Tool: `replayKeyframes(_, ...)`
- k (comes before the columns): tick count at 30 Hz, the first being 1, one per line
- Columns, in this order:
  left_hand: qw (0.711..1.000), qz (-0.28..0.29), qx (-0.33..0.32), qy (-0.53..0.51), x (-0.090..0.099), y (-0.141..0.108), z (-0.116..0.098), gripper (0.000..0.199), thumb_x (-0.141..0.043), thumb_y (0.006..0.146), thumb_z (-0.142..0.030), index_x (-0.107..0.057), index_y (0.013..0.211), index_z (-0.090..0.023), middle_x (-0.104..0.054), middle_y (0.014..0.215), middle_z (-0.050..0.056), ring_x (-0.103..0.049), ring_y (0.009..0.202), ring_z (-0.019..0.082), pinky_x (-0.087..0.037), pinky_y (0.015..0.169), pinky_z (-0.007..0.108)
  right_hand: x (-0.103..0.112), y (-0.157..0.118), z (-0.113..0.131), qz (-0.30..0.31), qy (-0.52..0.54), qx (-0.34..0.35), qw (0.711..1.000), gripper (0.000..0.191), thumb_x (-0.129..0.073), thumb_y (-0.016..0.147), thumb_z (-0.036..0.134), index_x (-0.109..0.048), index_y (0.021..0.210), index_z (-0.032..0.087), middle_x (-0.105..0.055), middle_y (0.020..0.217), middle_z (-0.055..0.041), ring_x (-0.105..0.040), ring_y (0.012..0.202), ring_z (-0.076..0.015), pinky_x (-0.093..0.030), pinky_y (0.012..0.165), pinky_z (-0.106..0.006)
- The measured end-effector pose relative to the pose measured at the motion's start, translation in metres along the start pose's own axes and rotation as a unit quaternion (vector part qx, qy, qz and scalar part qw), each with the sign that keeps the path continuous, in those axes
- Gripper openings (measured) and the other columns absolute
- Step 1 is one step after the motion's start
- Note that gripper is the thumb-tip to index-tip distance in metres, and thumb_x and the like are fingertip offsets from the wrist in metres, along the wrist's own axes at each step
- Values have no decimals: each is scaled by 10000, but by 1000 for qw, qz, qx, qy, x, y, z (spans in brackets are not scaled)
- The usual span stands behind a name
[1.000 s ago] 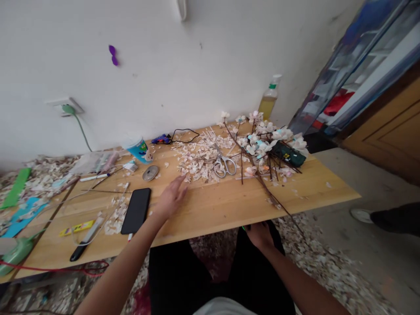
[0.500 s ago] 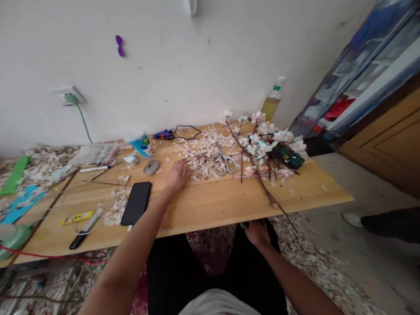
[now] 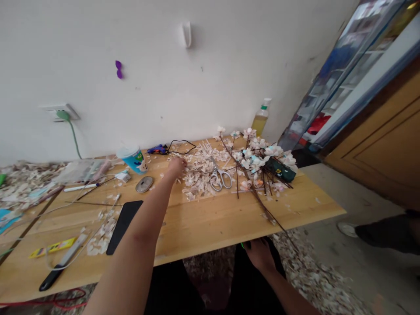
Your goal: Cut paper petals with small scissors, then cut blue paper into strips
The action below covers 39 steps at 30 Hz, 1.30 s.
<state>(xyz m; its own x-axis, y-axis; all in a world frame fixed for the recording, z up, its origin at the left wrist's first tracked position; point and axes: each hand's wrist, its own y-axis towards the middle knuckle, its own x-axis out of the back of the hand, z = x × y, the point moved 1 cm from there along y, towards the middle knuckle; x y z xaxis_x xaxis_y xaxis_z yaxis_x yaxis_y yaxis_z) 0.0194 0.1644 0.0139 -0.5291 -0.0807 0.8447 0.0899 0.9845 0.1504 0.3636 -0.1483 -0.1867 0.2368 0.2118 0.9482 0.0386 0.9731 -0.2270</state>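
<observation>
Petals [image 3: 200, 180], pale and papery, lie heaped on a light wooden counter [image 3: 197, 223] just right of a worker's reaching left hand [image 3: 177, 166], its fingers narrowly curled.

Whether either hand holds anything cannot be told; the right hand [image 3: 261, 253] rests on the lap. A light fingertip pinch should suit such thin pieces, clear of grey-handled metal scissors [image 3: 219, 170] right of the left hand. White-blossomed brown branches [image 3: 256, 161] crowd the counter beyond the right.

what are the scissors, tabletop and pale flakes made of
Pale flakes: thin, matte, curled; perhaps dried petals or shavings. Tabletop: likely wood, smooth, with visible grain. Scissors: silvery-grey, smooth; probably metal, though the handles might be plastic.
</observation>
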Motion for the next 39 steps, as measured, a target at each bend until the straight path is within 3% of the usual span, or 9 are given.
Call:
replayKeyframes(6,990,-45,40,-131,27,-14,-2,200,-591,800,-248,-733,888,-139,-739,873,97,-647,791,214,-484,774,332,5,-4,-9,-25,23,6,999,305,-459,910,332,-681,1081,211,-680,1200,-70,-549,1201,-248,-312,1070,-365)
replayKeyframes(9,975,-81,59,-198,43,-35,0,198,-639,788,-264,-731,934,-167,-740,965,84,-644,899,220,-479,820,322,5,-6,-9,-30,30,19,999,304,-462,907,326,-674,1095,216,-678,1206,-72,-560,1190,-248,-310,1073,-372)
replayKeyframes(12,952,-123,93,-264,54,-58,2,167,-704,738,-220,-721,899,-179,-715,1047,77,-596,1061,243,-455,905,326,2,-8,-6,-32,43,36,998,309,-452,904,306,-660,1121,232,-680,1206,-65,-578,1170,-245,-301,1082,-395)
replayKeyframes(15,913,-153,158,-344,54,-82,2,153,-703,727,-157,-688,878,-142,-698,886,84,-629,932,237,-496,850,357,-2,-11,-3,-34,70,52,996,345,-473,876,291,-642,1167,218,-685,1191,-84,-596,1146,-262,-286,1094,-451)
replayKeyframes(23,759,-103,237,-598,31,-203,-38,120,-700,759,-71,-656,852,-132,-673,824,53,-652,726,112,-558,797,276,-1,-91,-9,-16,277,79,958,370,-586,801,473,-705,1030,207,-698,1122,-123,-597,1134,-319,-424,1028,-453)
replayKeyframes(27,561,-92,308,-763,13,-269,-73,158,-640,765,31,-653,780,-126,-685,810,30,-657,726,87,-560,751,195,28,-149,37,28,447,11,894,483,-623,796,512,-603,1184,225,-671,1177,-122,-603,1127,-316,-455,1002,-460)
replayKeyframes(29,510,-92,328,-790,2,-290,-91,159,-629,775,34,-644,761,-124,-690,805,29,-666,735,97,-571,745,205,51,-158,76,46,535,20,844,438,-586,858,474,-531,1227,242,-642,1197,-104,-604,1116,-275,-472,979,-416)
replayKeyframes(33,497,-81,349,-791,-21,-312,-116,185,-664,753,32,-649,821,-139,-714,844,37,-681,752,104,-570,730,196,83,-143,138,63,632,50,771,388,-609,860,470,-519,1159,240,-642,1076,-78,-623,1021,-243,-520,854,-357)
replayKeyframes(39,526,-77,321,-784,-39,-328,-121,377,-813,616,-42,-654,933,-169,-737,910,48,-696,807,128,-543,779,210,88,-122,159,53,596,51,800,315,-646,820,440,-560,1017,209,-634,861,-27,-624,794,-194,-510,721,-308)
